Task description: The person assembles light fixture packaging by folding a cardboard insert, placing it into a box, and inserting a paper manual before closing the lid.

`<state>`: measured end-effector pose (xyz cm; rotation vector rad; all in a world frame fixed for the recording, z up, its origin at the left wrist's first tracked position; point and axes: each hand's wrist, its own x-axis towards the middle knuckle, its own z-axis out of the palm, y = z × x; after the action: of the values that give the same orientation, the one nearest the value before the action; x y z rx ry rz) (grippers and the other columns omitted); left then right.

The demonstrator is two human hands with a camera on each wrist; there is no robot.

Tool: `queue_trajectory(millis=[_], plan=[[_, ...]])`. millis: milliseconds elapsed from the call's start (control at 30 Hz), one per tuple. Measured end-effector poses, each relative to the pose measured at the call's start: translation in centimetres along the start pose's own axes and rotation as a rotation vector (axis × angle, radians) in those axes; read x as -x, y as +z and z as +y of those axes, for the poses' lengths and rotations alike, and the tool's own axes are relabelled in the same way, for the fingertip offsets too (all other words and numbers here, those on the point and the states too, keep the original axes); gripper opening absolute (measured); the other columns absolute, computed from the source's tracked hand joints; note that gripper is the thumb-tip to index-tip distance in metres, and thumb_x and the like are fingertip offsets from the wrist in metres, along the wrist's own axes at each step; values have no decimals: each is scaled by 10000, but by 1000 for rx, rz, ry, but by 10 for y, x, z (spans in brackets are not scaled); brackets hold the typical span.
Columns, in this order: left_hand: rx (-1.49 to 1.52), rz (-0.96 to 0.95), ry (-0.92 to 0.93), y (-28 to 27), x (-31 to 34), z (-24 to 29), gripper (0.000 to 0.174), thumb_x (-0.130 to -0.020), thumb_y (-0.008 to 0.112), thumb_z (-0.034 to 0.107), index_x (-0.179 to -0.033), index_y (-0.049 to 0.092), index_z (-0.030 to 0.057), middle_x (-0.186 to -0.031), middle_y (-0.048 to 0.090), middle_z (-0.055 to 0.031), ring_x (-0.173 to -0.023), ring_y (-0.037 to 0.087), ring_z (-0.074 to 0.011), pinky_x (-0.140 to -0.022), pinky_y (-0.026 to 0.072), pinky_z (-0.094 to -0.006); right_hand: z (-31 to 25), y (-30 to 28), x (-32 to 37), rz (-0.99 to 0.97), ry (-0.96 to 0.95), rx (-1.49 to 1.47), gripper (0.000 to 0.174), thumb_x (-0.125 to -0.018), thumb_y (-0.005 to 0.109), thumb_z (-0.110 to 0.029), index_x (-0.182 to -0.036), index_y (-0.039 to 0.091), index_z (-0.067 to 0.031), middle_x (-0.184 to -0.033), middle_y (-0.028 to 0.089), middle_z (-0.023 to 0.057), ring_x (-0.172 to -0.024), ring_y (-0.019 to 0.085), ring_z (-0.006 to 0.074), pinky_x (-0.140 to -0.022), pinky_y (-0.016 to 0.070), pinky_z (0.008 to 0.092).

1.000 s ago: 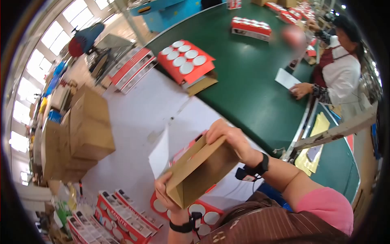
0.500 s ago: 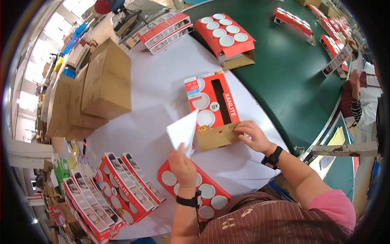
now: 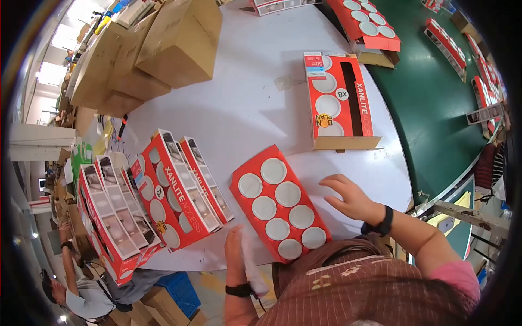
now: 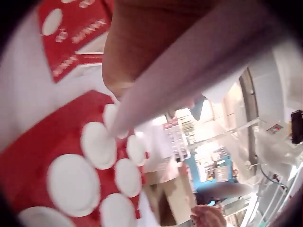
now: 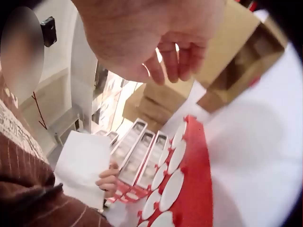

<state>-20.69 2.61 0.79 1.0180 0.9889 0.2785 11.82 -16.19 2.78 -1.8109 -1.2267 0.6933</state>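
Observation:
My left hand (image 3: pixel 235 252) holds a white paper sheet (image 5: pixel 85 165) low by the table's front edge. In the right wrist view its fingers wrap over the sheet's edge. My right hand (image 3: pixel 353 198) hovers with relaxed fingers, holding nothing, just right of a red tray (image 3: pixel 283 209) with several round white discs. This tray lies slanted in front of my body. Beyond it, a red XANLITE box (image 3: pixel 348 103) lies on the table, a dark slot in its face and a brown cardboard flap (image 3: pixel 348 143) at its near end.
Several red XANLITE boxes (image 3: pixel 174 190) stand in rows at the left. Brown cartons (image 3: pixel 179 46) are stacked at the back left. A green conveyor (image 3: pixel 418 103) carrying more red boxes runs along the right. Another person (image 3: pixel 81 290) is at the lower left.
Both hands have let go of the cardboard box, now lying farther back. The left hand has drawn the white sheet toward the front edge. The right hand has pulled back. The view has turned leftward.

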Motion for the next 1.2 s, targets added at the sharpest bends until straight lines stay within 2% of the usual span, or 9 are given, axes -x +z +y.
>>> queue_trajectory(millis=[33, 133, 367, 500, 667, 967, 1033, 1133, 1200], plan=[[-121, 213, -49, -5, 3, -21, 375, -993, 493, 179, -1311, 479, -20, -966, 615, -49, -831, 548, -121, -752, 451, -260, 5, 15, -7, -7, -1, 5, 329, -864, 633, -153, -1158, 585, -14, -1124, 580, 196, -1032, 566, 351, -894, 468, 404], [59, 327, 43, 11, -11, -39, 343, -994, 487, 178, -1282, 517, -7, -1046, 607, -54, -918, 548, -111, -809, 449, -251, 22, 55, -36, -33, 284, -183, 417, -928, 563, -270, -1223, 544, 23, -1143, 567, 232, -1044, 554, 378, -899, 461, 406], [179, -76, -179, 2, -36, -47, 396, -1029, 393, 298, -1224, 548, -11, -1089, 619, -49, -976, 585, -117, -828, 473, -258, 11, 87, -55, -75, 438, -178, 472, -936, 543, -320, -1245, 513, 36, -1115, 576, 252, -1020, 564, 380, -910, 446, 406], [151, -37, -259, 38, -37, -16, 441, -1045, 327, 335, -1221, 556, 1, -1094, 616, -49, -960, 577, -114, -824, 470, -267, 7, 90, -34, 18, 513, -165, 483, -922, 566, -334, -1220, 524, 44, -1111, 589, 242, -1011, 583, 363, -894, 456, 403], [-373, -180, -25, 30, -66, -35, 470, -1045, 332, 344, -1228, 544, -34, -1139, 609, -111, -1030, 563, -196, -926, 437, -343, 13, 76, -4, 117, 574, -179, 482, -908, 595, -330, -1207, 523, 42, -1084, 613, 232, -977, 612, 344, -857, 482, 393], [-567, -191, 158, 47, -33, -13, 293, -996, 470, 238, -978, 586, -30, -835, 594, -70, -788, 524, -139, -741, 448, -301, -3, 73, 50, 261, 498, -266, 470, -890, 645, -302, -1216, 520, 13, -1056, 629, 214, -974, 620, 332, -847, 496, 377], [-619, -168, 156, 62, -24, -6, 282, -991, 479, 234, -957, 587, -24, -797, 581, -54, -758, 513, -129, -717, 445, -299, 0, 70, 59, 263, 501, -340, 623, -864, 675, -296, -1353, 410, -14, -1074, 635, 222, -957, 631, 352, -840, 507, 389], [-659, -191, 142, 83, -28, -4, 270, -983, 495, 229, -922, 582, -19, -750, 562, -35, -715, 493, -115, -682, 437, -297, 5, 33, 65, 154, 469, -241, 1025, -799, 742, -280, -1528, 42, -114, -1085, 633, 256, -872, 650, 378, -790, 525, 409], [-669, -247, 124, 98, -33, -8, 268, -980, 503, 228, -908, 576, -19, -741, 555, -32, -703, 485, -110, -669, 432, -298, 11, 5, 67, 104, 449, -236, 1043, -787, 755, -277, -1531, 41, -119, -1093, 627, 271, -878, 650, 380, -801, 521, 414]])
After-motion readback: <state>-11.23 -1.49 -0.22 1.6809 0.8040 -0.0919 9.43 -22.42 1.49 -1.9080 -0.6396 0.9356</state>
